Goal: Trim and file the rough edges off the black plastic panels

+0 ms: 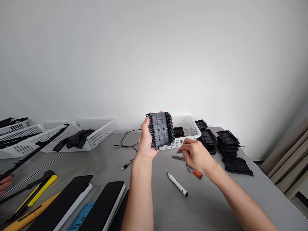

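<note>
My left hand (145, 139) holds up a black ribbed plastic tray-like plate (161, 130), thumb along its left edge. The plate is tilted, its gridded face towards me, rows of small posts down both sides. Lower and to the right, my right hand (196, 155) is closed with its fingers pinched. A small grey tip shows at the fingertips, but what it belongs to is unclear. Below that hand lie a thin grey strip (178, 157) and a small orange item (197, 174). A white marker (177, 184) rests on the table nearer me.
Behind the plate stands a white basket (196, 128) with black plates inside. Stacks of black plates (228, 139) are at right. White baskets (99, 134) of black parts, a cable (124, 166), and yellow cutters (42, 191) lie left. Another person's hand (6, 183) holds a black strip.
</note>
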Demonstrator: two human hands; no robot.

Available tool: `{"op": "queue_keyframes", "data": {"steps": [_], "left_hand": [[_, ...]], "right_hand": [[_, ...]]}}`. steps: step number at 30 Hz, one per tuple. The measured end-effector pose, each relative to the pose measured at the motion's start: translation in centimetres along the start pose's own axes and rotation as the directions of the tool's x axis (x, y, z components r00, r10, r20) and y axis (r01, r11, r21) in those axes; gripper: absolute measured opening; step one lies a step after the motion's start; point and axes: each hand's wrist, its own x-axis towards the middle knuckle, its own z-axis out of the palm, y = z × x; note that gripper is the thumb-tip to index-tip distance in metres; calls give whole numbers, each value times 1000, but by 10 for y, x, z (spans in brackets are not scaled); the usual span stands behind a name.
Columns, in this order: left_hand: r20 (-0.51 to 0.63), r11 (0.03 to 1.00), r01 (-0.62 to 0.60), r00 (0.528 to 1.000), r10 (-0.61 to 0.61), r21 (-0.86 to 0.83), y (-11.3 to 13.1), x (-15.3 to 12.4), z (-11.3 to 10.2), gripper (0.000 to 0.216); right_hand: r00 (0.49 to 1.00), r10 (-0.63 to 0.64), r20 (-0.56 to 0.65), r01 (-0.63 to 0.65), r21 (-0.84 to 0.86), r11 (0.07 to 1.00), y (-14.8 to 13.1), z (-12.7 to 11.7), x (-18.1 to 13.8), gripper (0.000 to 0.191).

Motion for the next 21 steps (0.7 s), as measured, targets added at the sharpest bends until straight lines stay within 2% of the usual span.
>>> {"op": "queue_keyframes", "data": {"steps": [2,4,6,7,8,10,13,17,21], "left_hand": [[34,998,33,999,-34,52,-3,0,0,59],[84,991,70,993,-80,114,-9,-1,0,60],[139,979,92,983,-118,180,-17,-1,0,62],[161,972,98,978,-133,212,-21,-1,0,62],[175,965,101,974,-146,241,-26,-1,0,62],[181,954,109,970,-164,280,-34,-1,1,62],[167,948,118,971,-173,295,-42,0,3,60],[98,951,109,985,-142,288,-48,2,5,53],[29,962,80,995,-91,262,-51,4,9,45]], "right_hand": [[976,46,-212,-36,49,998,2,-8,0,35],[905,53,-423,-41,36,998,3,-14,-1,40],[836,-8,-549,-16,-39,999,5,-17,-1,45],[819,-50,-571,0,-86,996,5,-17,0,48],[820,-86,-566,15,-129,991,6,-17,0,50],[855,-116,-505,23,-186,982,9,-14,1,53],[912,-54,-407,-47,-233,971,13,-9,2,54],[929,26,-370,-161,-339,927,12,-2,1,54],[949,64,-308,-194,-412,890,4,8,1,61]]}}
